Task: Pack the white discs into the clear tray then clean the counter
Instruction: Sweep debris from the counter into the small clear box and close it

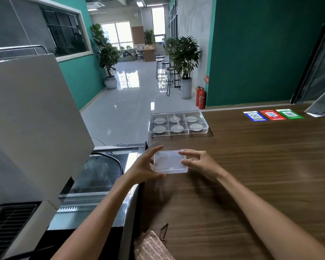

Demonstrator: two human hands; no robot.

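**Hands on a clear lid, filled tray beyond**

Wood-grain counter (pixel 251 166), dark brown laminate with long streaks, smooth and faintly glossy. Both hands meet over it near its left edge.

Clear lid (pixel 170 162): flat rectangular piece of transparent plastic with rounded corners and a shallow rim, frosted-looking where light catches it. Whether it rests on the counter or is lifted just above, cannot tell.

Left hand (pixel 145 166): fingers spread fairly wide, index reaching along the lid's far left corner, thumb curled under the near left edge; pinching that end.

Right hand (pixel 197 162): index finger extended over the far right corner, thumb against the right edge, remaining fingers loosely curled; pinching the right end.

Clear tray (pixel 204 126): rigid transparent box, farther back at the counter's far left corner, well apart from the hands. Thin clear walls divide it into six square compartments, two rows of three.

White discs (pixel 176 128): flat, round, matt off-white; one lies in each of the six compartments.

Other items:
- Three glossy QR-code cards (pixel 273 115), blue, red and green, flat on the counter at far right.
- Woven pinkish-brown cloth (pixel 152 244) with ribbed texture at the near counter edge.
- Grey boxy machine panel (pixel 32 119) to the left, matt surface.
- Two red fire extinguishers (pixel 201 98) on the shiny tiled floor beyond.
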